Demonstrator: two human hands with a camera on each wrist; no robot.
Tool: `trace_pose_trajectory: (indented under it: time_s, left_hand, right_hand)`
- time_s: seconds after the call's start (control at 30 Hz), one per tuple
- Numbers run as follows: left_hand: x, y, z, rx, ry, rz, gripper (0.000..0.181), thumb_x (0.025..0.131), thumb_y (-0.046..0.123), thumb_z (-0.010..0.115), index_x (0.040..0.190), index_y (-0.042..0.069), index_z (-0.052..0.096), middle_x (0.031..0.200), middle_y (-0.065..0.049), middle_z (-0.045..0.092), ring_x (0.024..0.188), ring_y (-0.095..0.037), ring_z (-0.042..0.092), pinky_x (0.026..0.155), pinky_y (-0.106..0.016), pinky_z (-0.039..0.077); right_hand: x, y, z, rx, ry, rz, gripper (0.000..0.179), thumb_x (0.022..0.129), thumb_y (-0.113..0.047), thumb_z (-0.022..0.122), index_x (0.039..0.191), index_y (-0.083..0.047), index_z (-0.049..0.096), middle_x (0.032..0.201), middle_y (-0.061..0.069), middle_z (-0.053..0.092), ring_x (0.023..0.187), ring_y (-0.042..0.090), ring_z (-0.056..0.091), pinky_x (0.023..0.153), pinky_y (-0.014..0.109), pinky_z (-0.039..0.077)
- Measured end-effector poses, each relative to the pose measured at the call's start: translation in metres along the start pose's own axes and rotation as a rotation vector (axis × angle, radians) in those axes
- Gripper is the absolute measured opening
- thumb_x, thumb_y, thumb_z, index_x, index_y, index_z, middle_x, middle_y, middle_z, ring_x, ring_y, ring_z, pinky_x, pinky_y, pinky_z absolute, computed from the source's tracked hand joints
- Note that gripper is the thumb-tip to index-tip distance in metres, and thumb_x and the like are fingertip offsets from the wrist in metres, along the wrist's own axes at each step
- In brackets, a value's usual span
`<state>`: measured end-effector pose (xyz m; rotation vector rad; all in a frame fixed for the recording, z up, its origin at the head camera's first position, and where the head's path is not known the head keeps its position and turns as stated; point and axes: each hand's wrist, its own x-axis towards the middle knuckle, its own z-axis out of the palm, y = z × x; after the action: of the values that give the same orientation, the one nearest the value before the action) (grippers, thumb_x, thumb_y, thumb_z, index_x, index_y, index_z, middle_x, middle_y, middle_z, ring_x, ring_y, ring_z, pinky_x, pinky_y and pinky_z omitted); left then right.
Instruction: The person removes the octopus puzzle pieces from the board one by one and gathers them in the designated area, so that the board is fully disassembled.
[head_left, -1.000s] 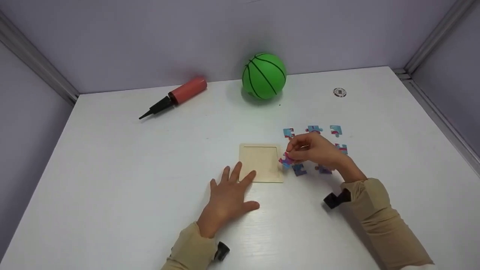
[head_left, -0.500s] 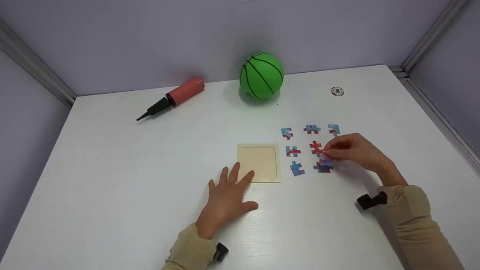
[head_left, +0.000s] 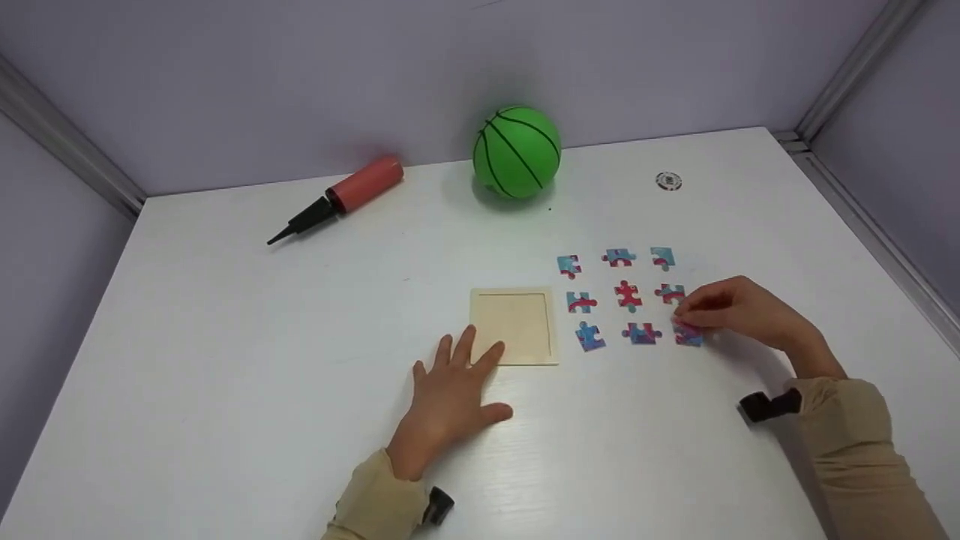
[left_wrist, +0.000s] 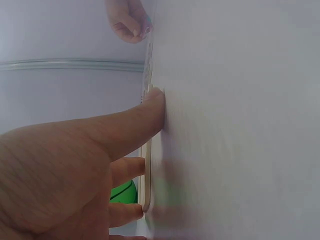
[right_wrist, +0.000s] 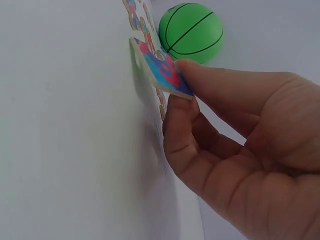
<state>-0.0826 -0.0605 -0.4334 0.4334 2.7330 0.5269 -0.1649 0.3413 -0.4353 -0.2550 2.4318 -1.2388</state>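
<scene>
Between thumb and fingers, my right hand pinches a blue and pink puzzle piece. In the head view this piece is at the near right corner of three rows of pieces, and the right wrist view shows it tilted over the table. A red puzzle piece lies in the middle of the group, with a purple piece just left of the pinched one. My left hand lies spread, its fingertips on the near left part of a square wooden puzzle frame; its thumb is out to the side.
A green ball stands at the back against the wall. Left of it lies a red and black hand pump. A round black and white chip is at the back right of the white table.
My right hand has carried the puzzle piece from beside the wooden frame rightward to the near right corner of the group. The left hand stays on the frame.
</scene>
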Motion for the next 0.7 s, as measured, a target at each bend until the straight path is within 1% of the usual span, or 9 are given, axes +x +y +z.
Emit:
trace_pose_trajectory:
  time_s: [0.17,0.33,0.47,0.57,0.7]
  left_hand:
    - [0.001,-0.001,0.002,-0.008,0.001,-0.001,0.076,0.084,0.046,0.070,0.148,0.020,0.038,0.157,-0.016,0.019,0.141,-0.045,0.016,0.099,-0.072,0.021]
    - [0.002,-0.002,0.003,-0.010,0.010,-0.003,0.077,0.083,0.046,0.070,0.148,0.020,0.039,0.157,-0.016,0.020,0.141,-0.045,0.018,0.099,-0.072,0.021]
    - [0.001,-0.002,0.004,-0.024,0.018,-0.006,0.077,0.082,0.045,0.072,0.147,0.020,0.040,0.156,-0.016,0.021,0.141,-0.045,0.018,0.099,-0.072,0.021]
    - [0.001,-0.002,0.005,-0.050,0.029,-0.006,0.075,0.081,0.043,0.073,0.146,0.021,0.042,0.156,-0.017,0.021,0.141,-0.045,0.018,0.099,-0.073,0.020]
    - [0.002,-0.001,0.008,-0.098,0.057,-0.009,0.078,0.079,0.039,0.077,0.146,0.021,0.041,0.158,-0.019,0.013,0.140,-0.048,0.017,0.097,-0.074,0.021]
  right_hand:
    - [0.004,0.002,0.004,-0.066,0.039,-0.018,0.020,0.089,-0.020,0.070,0.102,-0.005,0.072,0.098,0.010,0.068,0.081,0.015,0.058,0.068,0.024,0.051]
    - [0.005,0.003,0.007,-0.129,0.082,-0.022,0.020,0.087,-0.024,0.072,0.099,-0.007,0.072,0.094,0.007,0.067,0.080,0.017,0.054,0.064,0.024,0.048]
    - [0.005,0.003,0.008,-0.171,0.097,0.001,0.022,0.087,-0.027,0.072,0.100,-0.009,0.072,0.092,0.007,0.065,0.079,0.019,0.053,0.063,0.025,0.048]
    - [0.005,0.003,0.008,-0.205,0.103,0.012,0.024,0.088,-0.028,0.071,0.102,-0.008,0.071,0.091,0.007,0.063,0.078,0.020,0.053,0.062,0.026,0.048]
    - [0.005,-0.003,0.011,-0.227,0.134,0.007,0.029,0.091,-0.032,0.067,0.104,-0.007,0.070,0.091,0.008,0.063,0.079,0.021,0.054,0.063,0.024,0.048]
